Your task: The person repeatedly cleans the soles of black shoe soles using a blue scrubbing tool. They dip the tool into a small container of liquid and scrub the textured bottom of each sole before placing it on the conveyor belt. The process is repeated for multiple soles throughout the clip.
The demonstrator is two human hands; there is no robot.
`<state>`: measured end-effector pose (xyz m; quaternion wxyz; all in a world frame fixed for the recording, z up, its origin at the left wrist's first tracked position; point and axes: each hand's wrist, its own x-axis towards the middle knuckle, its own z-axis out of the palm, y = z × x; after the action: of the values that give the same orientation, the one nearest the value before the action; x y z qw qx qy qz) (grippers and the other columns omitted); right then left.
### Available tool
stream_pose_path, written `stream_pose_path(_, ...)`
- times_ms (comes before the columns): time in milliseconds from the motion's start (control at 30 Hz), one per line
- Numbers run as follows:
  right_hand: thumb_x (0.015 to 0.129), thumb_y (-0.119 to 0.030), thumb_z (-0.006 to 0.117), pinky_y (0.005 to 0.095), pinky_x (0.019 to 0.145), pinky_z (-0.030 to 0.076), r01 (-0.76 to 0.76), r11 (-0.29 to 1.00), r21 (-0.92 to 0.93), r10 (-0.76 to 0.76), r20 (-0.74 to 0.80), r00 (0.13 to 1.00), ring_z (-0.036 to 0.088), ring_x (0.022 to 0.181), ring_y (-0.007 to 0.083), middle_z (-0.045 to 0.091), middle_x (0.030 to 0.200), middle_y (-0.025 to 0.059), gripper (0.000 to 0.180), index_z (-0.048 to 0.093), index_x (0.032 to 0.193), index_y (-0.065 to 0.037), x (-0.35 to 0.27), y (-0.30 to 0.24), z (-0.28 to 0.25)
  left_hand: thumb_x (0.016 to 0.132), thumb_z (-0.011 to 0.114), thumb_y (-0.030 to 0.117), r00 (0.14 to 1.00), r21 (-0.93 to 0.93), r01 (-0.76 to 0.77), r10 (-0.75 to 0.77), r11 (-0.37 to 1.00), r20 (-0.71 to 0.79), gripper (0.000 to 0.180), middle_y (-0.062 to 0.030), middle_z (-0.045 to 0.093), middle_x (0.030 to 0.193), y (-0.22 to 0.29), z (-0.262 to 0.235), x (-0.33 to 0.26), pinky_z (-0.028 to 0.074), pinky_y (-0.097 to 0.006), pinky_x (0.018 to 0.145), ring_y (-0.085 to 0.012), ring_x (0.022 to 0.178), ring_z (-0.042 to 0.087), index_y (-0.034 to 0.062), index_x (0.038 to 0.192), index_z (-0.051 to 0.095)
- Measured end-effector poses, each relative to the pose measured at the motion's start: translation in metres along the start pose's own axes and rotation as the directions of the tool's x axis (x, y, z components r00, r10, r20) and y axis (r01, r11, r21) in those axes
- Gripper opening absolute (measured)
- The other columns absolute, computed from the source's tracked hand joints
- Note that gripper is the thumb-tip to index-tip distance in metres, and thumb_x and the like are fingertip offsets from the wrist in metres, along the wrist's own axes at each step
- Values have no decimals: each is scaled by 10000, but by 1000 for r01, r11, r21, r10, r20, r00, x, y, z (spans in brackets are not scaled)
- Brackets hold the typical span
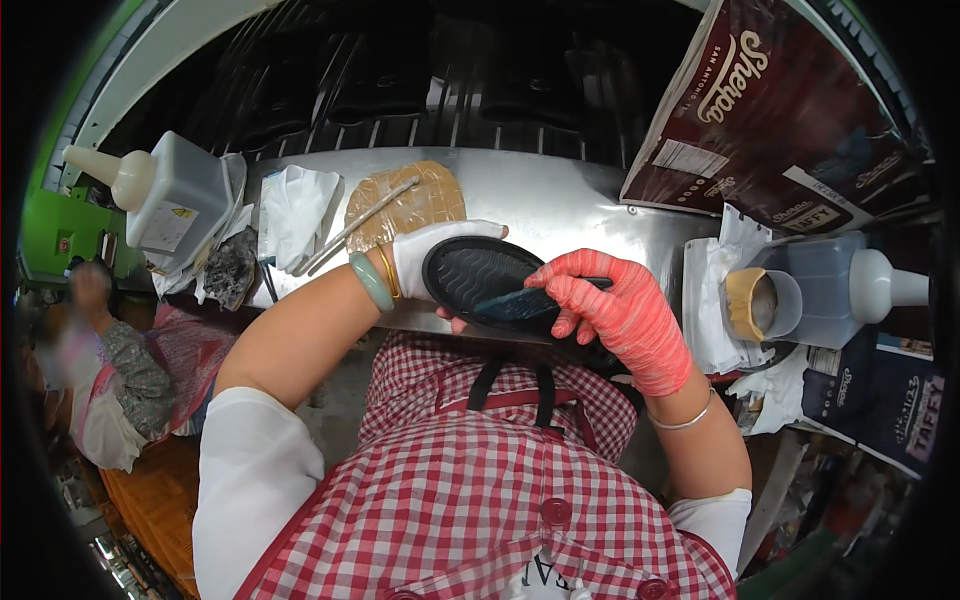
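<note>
My left hand [425, 258], in a white glove with bare fingertips showing, grips a black shoe sole [455, 275] from its left side. The sole is tilted, and its inner face has a wavy ribbed pattern. My right hand [625, 318], in a coral knitted glove, pinches a dark-handled brush with bluish bristles [515, 303]. The bristles lie against or just over the lower part of the sole; I cannot tell whether they touch. The right hand covers the sole's right end. Both hands are in front of the metal table's near edge.
On the metal table [560, 180] lie a brown taped pad [430, 190], a thin stick [365, 225] and white paper [295, 205]. Nozzle bottles stand left [185, 205] and right [830, 290], near a cup [780, 303]. A maroon box [690, 110] rises back right. Another person [130, 370] sits left.
</note>
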<state>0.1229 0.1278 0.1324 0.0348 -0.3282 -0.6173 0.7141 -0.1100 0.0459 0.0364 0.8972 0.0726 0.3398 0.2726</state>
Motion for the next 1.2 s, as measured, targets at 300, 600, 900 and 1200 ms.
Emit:
stream_pose_path(300,858,-249,609,192,537,445,-29,995,-94,30,1,1000,577,612,72,635,789,23,257,665,983,-31,0,0,-13,928,294,515,999,74,41,-39,996,-35,692,-245,652,775,13,5,-3,497,-285,352,-333,545,654,-103,1122,539)
stream_pose_path(600,855,-236,608,190,533,438,-43,993,-109,39,-41,998,575,615,67,632,775,16,244,668,973,-31,-9,13,-31,923,333,511,992,105,44,-31,994,-121,700,-263,645,748,18,10,-4,493,-270,339,-320,521,649,-137,1018,580)
stream_pose_path(900,858,-217,599,181,520,417,-57,997,-59,47,-154,987,569,608,59,621,744,3,218,676,965,-44,-37,39,-50,922,335,509,991,107,54,-39,993,-131,701,-265,642,729,17,6,-4,491,-280,336,-322,503,641,-140,968,597)
stream_pose_path(1200,843,-202,627,172,542,418,-24,997,-76,7,-220,976,568,625,56,638,767,4,209,686,967,-45,-65,28,-55,899,358,535,995,106,-8,19,994,-99,718,-292,633,745,8,5,-4,516,-329,357,-364,504,632,-137,1039,570)
